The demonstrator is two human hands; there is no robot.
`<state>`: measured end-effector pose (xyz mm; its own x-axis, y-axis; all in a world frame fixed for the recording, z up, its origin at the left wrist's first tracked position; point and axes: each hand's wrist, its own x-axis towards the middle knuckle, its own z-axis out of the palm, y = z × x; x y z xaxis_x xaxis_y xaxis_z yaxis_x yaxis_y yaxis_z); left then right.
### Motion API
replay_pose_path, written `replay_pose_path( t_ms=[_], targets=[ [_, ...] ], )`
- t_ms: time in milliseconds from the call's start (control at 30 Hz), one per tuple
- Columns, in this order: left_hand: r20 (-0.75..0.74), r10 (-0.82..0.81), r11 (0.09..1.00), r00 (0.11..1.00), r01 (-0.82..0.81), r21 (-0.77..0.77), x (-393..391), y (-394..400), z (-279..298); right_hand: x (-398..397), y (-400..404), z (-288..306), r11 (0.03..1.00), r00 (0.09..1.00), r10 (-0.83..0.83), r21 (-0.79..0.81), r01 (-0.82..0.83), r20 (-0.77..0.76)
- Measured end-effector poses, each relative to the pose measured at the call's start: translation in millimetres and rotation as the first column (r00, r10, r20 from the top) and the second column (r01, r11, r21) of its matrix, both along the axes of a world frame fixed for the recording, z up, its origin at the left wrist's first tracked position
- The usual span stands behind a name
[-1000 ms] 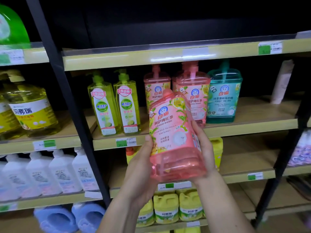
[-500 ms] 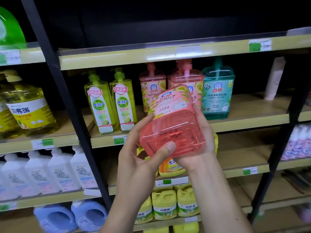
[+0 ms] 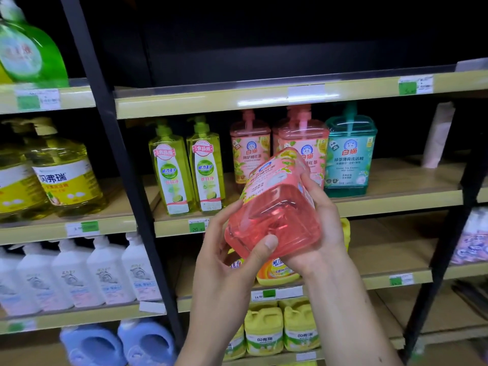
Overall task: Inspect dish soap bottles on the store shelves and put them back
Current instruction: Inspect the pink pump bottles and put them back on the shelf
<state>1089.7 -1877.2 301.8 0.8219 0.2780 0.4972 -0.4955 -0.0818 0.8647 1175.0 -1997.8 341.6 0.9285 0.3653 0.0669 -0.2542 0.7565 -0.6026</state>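
with both hands (image 3: 266,249) clasping the tipped pink dish soap bottle (image 3: 274,207), base toward the camera, grip looks firm. slick plastic could slip; pump end may knock shelved pink bottles (image 3: 301,143).

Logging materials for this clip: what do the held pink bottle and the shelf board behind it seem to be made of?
Pink bottle, held in the left hand and right hand: likely clear glossy plastic, since the pink liquid shows through the base; the label looks like printed film. Shelf board: wood-look, matte, with faint grain; possibly laminate.
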Motion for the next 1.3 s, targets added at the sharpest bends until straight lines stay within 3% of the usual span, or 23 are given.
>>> replay_pose_path(
  t_ms=[100,267,533,733,867,1067,1167,1233,1300],
  targets=[
    [-0.069,-0.099,0.995,0.993,0.099,0.006,-6.9,11.6,2.7,-1.6,8.3,-1.5,0.991,0.994,-0.106,-0.086,0.105,0.002],
    [-0.164,-0.252,0.967,0.954,0.256,0.001,-7.8,22.5,9.2,-9.2,21.9,-10.1,0.902,0.914,-0.345,-0.195,0.385,0.212],
    [-0.105,-0.224,0.966,0.969,0.208,-0.152,-6.9,28.8,-10.5,-22.9,37.2,-18.5,0.888,0.898,-0.251,-0.282,0.362,0.363],
    [-0.055,-0.169,0.972,0.984,0.157,-0.175,-4.9,48.6,-21.6,-23.2,48.9,-24.2,0.892,0.882,-0.187,-0.301,0.337,0.433],
    [-0.013,-0.226,0.972,0.974,0.225,-0.061,-6.8,66.4,-36.7,-19.9,48.4,-33.4,0.882,0.865,-0.146,-0.333,0.333,0.479],
    [-0.059,-0.502,0.863,0.863,0.504,0.035,-3.2,84.2,-57.7,-17.9,33.9,-49.3,0.883,0.817,-0.085,-0.336,0.327,0.57],
    [-0.071,-0.515,0.856,0.854,0.517,0.016,1.5,79.3,-67.0,-15.0,27.0,-51.9,0.896,0.779,-0.059,-0.312,0.317,0.624],
    [-0.158,-0.5,0.863,0.852,0.505,-0.009,5.5,77.7,-67.3,-14.3,22.7,-53.6,0.902,0.754,-0.009,-0.321,0.29,0.657],
    [-0.295,-0.474,0.853,0.83,0.515,0.078,13.5,78.9,-67.0,-12.7,18.1,-55.4,0.91,0.736,0.055,-0.337,0.241,0.675]
  ],
)
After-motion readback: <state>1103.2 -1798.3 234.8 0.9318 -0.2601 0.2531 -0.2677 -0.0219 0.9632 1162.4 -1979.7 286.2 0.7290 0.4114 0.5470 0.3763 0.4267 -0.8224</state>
